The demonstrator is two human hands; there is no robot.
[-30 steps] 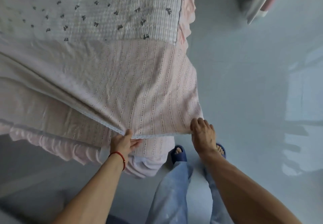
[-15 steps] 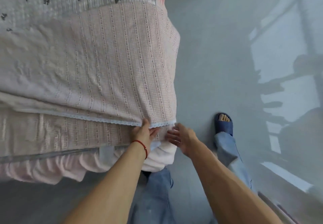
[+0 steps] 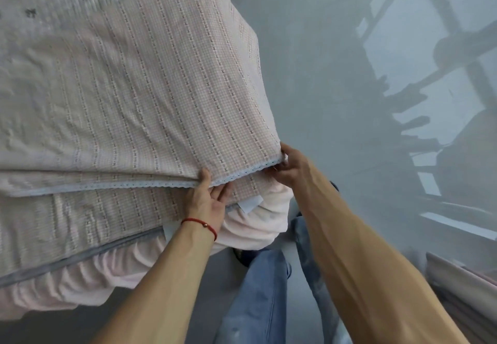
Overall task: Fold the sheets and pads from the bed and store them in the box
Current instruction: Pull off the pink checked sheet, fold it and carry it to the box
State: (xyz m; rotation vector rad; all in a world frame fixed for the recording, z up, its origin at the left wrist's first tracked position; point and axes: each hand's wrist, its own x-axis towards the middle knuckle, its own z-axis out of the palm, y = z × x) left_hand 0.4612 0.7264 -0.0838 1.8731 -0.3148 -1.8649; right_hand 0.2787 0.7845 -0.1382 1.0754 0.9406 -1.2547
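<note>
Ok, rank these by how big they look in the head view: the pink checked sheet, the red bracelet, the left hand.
1. pink checked sheet
2. left hand
3. red bracelet

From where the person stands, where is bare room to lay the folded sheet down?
Bare grey floor lies right of the bed corner. The bed is covered: pink sheet gripped by left hand and right hand. No box shows.
</note>
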